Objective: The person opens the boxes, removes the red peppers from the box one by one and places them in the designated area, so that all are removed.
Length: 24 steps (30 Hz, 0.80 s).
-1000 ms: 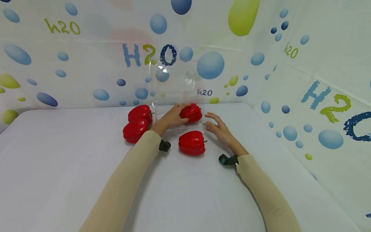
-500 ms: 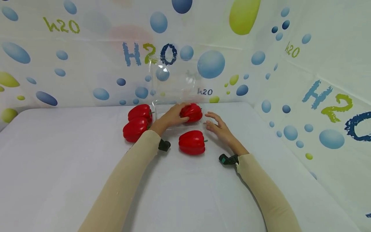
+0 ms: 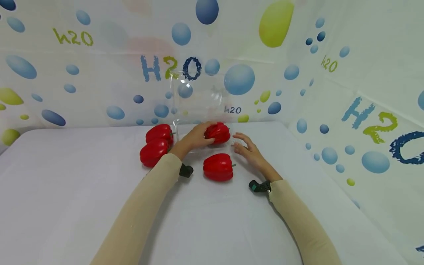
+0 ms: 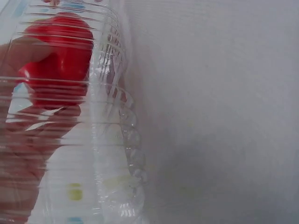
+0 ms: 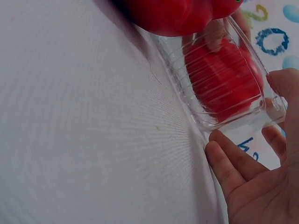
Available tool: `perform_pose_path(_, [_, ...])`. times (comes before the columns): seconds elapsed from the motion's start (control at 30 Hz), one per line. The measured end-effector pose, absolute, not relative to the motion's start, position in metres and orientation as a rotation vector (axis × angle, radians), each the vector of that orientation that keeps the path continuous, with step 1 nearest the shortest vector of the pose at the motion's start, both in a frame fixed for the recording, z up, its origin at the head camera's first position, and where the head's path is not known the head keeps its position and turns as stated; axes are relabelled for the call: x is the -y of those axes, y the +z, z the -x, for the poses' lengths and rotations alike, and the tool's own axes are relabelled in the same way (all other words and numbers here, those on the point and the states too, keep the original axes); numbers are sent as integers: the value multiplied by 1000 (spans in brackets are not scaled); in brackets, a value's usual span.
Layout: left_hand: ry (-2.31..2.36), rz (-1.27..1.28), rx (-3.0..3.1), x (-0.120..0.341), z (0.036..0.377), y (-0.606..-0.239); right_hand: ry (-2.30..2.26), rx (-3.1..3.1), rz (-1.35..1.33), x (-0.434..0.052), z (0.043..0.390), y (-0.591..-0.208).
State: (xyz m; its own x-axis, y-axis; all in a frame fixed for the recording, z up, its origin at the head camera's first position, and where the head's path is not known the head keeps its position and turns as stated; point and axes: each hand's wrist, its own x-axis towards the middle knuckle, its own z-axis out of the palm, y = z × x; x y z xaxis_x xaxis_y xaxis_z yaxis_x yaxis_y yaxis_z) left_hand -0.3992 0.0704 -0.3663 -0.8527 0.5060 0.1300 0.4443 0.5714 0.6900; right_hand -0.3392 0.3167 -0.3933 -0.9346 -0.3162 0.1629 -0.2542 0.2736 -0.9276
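My left hand [image 3: 195,137] reaches into a clear plastic clamshell container [image 5: 180,74] and grips a red bell pepper [image 3: 219,133] lying inside it. Through the ribbed wall, the left wrist view shows thumb and fingers on either side of this pepper [image 4: 70,60]. My right hand [image 3: 250,150] is at the container's right end, its fingers spread and lightly bent. In the right wrist view, that hand's fingertips [image 5: 216,140] are right by the container's lower corner, with the thumb near the rim. The container's clear lid [image 3: 202,101] stands raised at the back.
Another red bell pepper [image 3: 218,167] lies on the white tablecloth [image 3: 205,221] in front of the container. Two more, a rear pepper [image 3: 159,133] and a front pepper [image 3: 154,152], lie close together at its left. A patterned backdrop [image 3: 99,84] rises behind the table.
The head view has tilted up a little, so everything sits slightly lower in it. Both hands and the peppers keep their places.
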Motion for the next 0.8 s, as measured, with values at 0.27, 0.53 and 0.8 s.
perform_pose_path(0.27, [1132, -832, -2732, -69, 398, -367, -1756, -2464, 536, -310, 327, -379])
perform_pose_path(0.53, [1132, -815, -2742, -68, 394, -365, -1774, -2441, 546, -311, 327, -380])
perform_pose_path(0.8, [1124, -833, -2753, -69, 393, -363, -1793, -2435, 555, -312, 327, -380])
